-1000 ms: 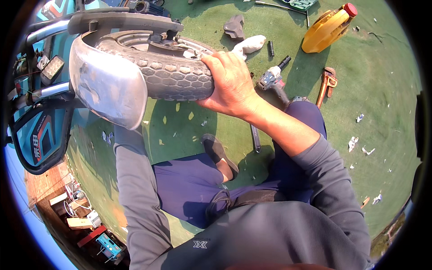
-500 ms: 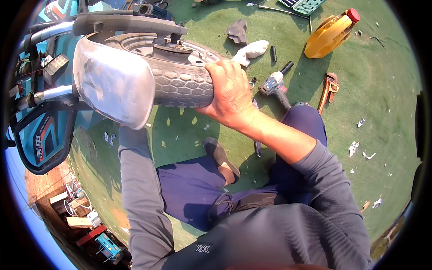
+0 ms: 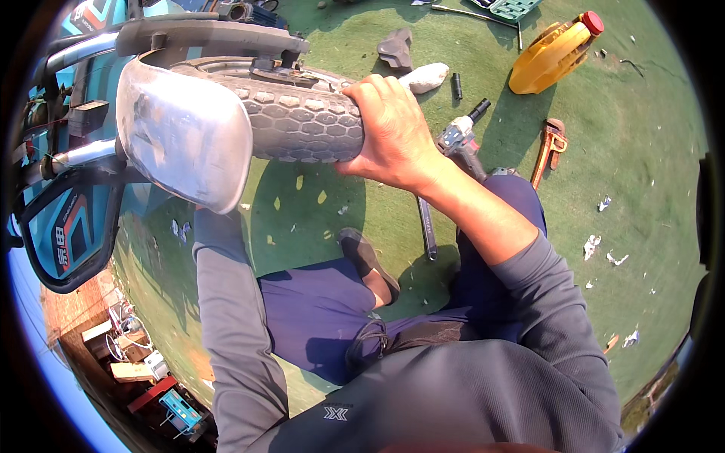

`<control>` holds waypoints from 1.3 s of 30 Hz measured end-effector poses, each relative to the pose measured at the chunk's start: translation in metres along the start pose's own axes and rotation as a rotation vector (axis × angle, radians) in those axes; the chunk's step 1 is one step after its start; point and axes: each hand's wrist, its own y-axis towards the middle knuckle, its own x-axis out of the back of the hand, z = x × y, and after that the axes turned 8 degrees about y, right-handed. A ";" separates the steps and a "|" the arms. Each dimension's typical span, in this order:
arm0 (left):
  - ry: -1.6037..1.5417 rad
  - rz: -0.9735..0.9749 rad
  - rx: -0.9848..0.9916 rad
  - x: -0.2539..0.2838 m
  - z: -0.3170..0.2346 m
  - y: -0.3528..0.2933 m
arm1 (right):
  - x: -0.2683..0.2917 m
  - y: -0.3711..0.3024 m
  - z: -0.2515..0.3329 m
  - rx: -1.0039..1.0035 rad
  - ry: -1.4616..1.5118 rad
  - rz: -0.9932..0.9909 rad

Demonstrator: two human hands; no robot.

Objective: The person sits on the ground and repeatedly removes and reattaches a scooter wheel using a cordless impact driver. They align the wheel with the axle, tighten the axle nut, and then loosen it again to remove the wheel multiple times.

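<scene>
My right hand [image 3: 393,140] is closed over the outer edge of a black tyre [image 3: 310,128] with honeycomb tread, thumb underneath and fingers on top. The wheel sits under a dark fork arm [image 3: 219,38], partly behind a shiny metal mudguard [image 3: 185,136]. My left forearm [image 3: 226,264] reaches up behind that mudguard, which hides the left hand, so its fingers and anything they touch cannot be seen. Beyond my right wrist lies a cordless impact wrench [image 3: 462,143] with a black socket. A dark wrench-like bar [image 3: 428,230] lies below the forearm.
Blue vehicle panels and chrome tubes [image 3: 87,155] fill the left. On the green ground lie a white cloth bundle [image 3: 425,78], a black socket [image 3: 457,86], a dark moulded part [image 3: 396,48], an orange pipe wrench [image 3: 549,151] and a teal tool case [image 3: 515,7]. A yellow jug [image 3: 550,57] stands right.
The wheel has tilted, showing more tread and less of the rim. My right hand has moved slightly with it, keeping its grip. More of the bar on the ground shows.
</scene>
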 end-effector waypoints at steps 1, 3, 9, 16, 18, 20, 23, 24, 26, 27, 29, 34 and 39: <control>0.001 -0.004 0.001 0.000 -0.001 0.001 | -0.001 0.001 -0.001 0.000 0.003 -0.009; -0.003 -0.011 0.002 0.000 -0.002 0.001 | -0.003 0.002 -0.003 -0.002 0.007 -0.027; -0.011 -0.019 -0.004 -0.005 -0.005 0.007 | 0.005 0.007 -0.012 -0.003 0.025 -0.042; -0.011 -0.020 0.001 -0.006 -0.010 0.008 | 0.004 -0.005 -0.001 -0.074 0.010 0.057; -0.015 -0.020 0.002 -0.006 -0.011 0.008 | 0.003 -0.007 0.000 -0.071 -0.004 0.062; -0.015 -0.015 0.001 -0.007 -0.010 0.009 | 0.002 -0.009 0.001 -0.072 -0.017 0.073; -0.020 -0.017 0.007 -0.005 -0.011 0.009 | 0.003 -0.009 0.002 -0.080 -0.016 0.088; -0.021 -0.017 0.005 -0.004 -0.011 0.009 | 0.003 -0.009 0.003 -0.080 -0.014 0.088; -0.023 -0.018 0.007 -0.004 -0.011 0.009 | 0.004 -0.009 0.003 -0.077 -0.009 0.081; -0.025 -0.017 0.007 -0.004 -0.011 0.010 | 0.004 -0.009 0.003 -0.074 -0.007 0.073; -0.028 -0.021 0.006 -0.003 -0.011 0.010 | 0.003 -0.010 0.003 -0.074 -0.004 0.072; -0.034 -0.026 0.007 -0.001 -0.011 0.011 | 0.004 -0.008 0.000 -0.066 -0.013 0.078; -0.033 -0.027 0.004 -0.001 -0.011 0.011 | 0.004 -0.006 -0.001 -0.070 -0.008 0.073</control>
